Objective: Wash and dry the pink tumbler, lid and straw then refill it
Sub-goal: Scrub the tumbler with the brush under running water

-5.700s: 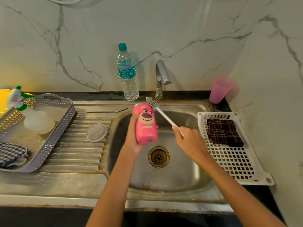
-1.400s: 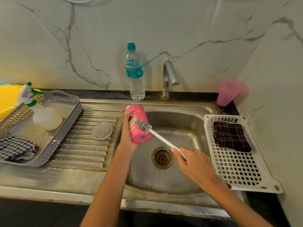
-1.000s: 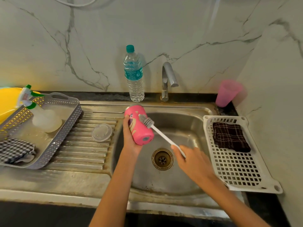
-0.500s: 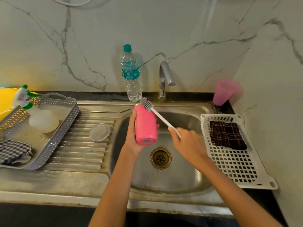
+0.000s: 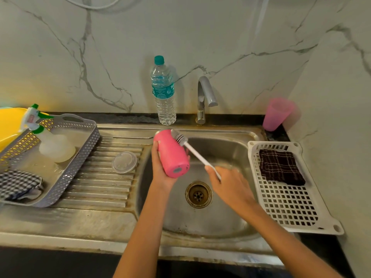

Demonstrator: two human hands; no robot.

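Tumbler tipped further since half a second ago, brush head now laid against its upper side.
Clear lid (image 5: 124, 162) is left on the drainboard; pink tumbler (image 5: 171, 153) is gripped by left hand (image 5: 160, 173) over sink (image 5: 236, 149)'s left edge; brush (image 5: 192, 150) handle is pinched in right hand (image 5: 230, 187).

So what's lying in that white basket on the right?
A dark checked cloth lies at the far end of the white basket. The rest shows bare grid. Whatever is beneath the cloth is covered.
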